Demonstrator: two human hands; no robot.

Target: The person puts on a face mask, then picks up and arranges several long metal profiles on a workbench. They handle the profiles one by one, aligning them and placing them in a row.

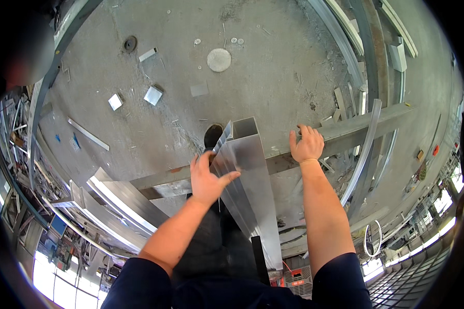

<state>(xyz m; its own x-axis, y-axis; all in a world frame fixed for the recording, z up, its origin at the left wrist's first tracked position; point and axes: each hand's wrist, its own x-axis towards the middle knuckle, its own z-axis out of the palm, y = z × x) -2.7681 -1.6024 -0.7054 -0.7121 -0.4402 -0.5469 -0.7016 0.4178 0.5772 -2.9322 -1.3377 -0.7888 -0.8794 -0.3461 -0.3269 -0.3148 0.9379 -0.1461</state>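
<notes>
A long silver metal box tube (258,185) with a hollow rectangular end lies across a steel beam (172,177) in front of me. Narrower ribbed profiles (232,193) run along its left side. My left hand (207,179) is at these profiles, thumb spread toward the tube and fingers apart; whether its fingertips touch metal I cannot tell. To the right of the tube, my right hand (308,146) rests on the same beam with its fingers spread and nothing in them.
Wide metal channels (123,206) lie at the left. Long bars (363,152) and rails (374,51) stand at the right. Small square offcuts (153,95), a round disc (219,60) and scraps litter the grey floor. My dark shoe (213,135) shows beyond the beam.
</notes>
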